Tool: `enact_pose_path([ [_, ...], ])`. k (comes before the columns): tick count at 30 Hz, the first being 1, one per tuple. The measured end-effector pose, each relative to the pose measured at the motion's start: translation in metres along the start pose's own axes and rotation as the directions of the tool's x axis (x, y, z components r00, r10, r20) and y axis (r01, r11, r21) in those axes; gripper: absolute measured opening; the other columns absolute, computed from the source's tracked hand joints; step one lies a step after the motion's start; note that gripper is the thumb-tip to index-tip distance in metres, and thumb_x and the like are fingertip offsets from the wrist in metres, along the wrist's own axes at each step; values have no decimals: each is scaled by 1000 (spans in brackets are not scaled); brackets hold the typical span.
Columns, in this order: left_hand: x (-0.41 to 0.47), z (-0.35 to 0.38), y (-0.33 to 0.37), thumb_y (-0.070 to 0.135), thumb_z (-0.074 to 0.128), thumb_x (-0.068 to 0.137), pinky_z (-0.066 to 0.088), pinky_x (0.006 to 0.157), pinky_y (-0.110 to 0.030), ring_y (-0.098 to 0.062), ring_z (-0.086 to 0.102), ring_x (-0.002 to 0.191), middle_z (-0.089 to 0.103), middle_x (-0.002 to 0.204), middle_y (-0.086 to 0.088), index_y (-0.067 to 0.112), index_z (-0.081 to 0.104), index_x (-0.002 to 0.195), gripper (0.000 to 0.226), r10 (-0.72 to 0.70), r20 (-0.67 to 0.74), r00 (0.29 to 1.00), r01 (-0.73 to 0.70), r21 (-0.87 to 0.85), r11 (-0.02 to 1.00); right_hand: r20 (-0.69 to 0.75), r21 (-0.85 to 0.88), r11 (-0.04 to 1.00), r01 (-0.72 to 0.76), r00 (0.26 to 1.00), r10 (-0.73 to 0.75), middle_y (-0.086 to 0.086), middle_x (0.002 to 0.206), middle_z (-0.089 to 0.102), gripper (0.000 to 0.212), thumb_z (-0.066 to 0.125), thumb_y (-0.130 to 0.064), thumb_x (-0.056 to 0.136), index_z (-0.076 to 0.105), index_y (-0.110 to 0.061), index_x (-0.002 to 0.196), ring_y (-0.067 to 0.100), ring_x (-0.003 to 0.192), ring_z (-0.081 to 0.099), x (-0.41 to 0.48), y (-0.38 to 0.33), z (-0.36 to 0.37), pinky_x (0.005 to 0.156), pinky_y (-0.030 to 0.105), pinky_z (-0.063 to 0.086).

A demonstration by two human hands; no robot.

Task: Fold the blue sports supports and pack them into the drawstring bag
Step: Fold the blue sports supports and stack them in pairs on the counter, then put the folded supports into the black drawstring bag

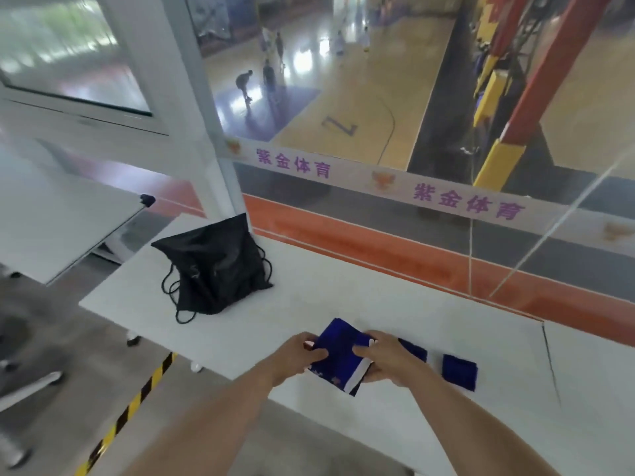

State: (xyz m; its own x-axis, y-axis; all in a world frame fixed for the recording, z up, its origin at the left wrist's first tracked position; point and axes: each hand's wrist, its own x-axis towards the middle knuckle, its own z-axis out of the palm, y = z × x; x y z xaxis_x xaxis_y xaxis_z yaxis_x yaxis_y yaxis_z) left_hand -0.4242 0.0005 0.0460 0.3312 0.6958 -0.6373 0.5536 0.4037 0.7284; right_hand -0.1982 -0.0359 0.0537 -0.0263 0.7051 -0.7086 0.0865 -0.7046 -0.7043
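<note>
A folded blue sports support [338, 355] with a white stripe is held just above the white table's [309, 304] near edge. My left hand [299, 357] grips its left side, thumb on top. My right hand [385, 359] grips the right side at the white stripe. Two smaller blue supports lie on the table to the right, one [414, 352] partly hidden behind my right hand, the other [458, 372] in full view. The black drawstring bag [216, 264] lies at the table's far left, its cords trailing toward the front.
A glass wall [412, 132] runs along the table's far side, with a sports court below. A second white table [62, 221] stands to the left. Yellow-and-black tape [130, 410] marks the floor near the table's left front.
</note>
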Motion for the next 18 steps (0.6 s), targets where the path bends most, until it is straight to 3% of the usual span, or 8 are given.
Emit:
enact_pose_path([
  [5, -2, -127, -52, 31, 66, 91, 47, 69, -21, -10, 66, 86, 70, 105, 3, 26, 60, 116, 26, 13, -141, 990, -10, 17, 1000, 27, -80, 996, 43, 999, -41, 13, 105, 75, 25, 69, -10, 91, 62, -14, 114, 30, 87, 76, 53, -66, 120, 76, 50, 63],
  [10, 7, -226, -90, 32, 70, 88, 53, 75, -26, -11, 68, 83, 73, 97, 3, 26, 64, 110, 23, 17, -204, 979, -7, 52, 999, 25, -115, 991, 62, 998, -60, 13, 104, 73, 20, 67, -8, 92, 60, -14, 110, 29, 87, 75, 92, -113, 212, 66, 44, 63],
  [15, 33, -280, -103, 36, 68, 89, 54, 87, -30, -14, 67, 95, 70, 102, 5, 26, 65, 110, 24, 1, -237, 972, 26, 113, 993, 20, -130, 990, 62, 998, -59, 10, 103, 73, 20, 65, -7, 93, 60, -21, 107, 27, 88, 75, 133, -145, 247, 66, 42, 63],
  [18, 54, -299, -101, 37, 64, 90, 46, 75, -17, -10, 62, 96, 68, 106, 10, 28, 63, 116, 28, -16, -242, 970, 58, 168, 984, -3, -115, 992, 46, 999, -47, 10, 105, 72, 21, 66, -6, 93, 60, -19, 108, 30, 92, 73, 166, -158, 243, 72, 46, 63],
])
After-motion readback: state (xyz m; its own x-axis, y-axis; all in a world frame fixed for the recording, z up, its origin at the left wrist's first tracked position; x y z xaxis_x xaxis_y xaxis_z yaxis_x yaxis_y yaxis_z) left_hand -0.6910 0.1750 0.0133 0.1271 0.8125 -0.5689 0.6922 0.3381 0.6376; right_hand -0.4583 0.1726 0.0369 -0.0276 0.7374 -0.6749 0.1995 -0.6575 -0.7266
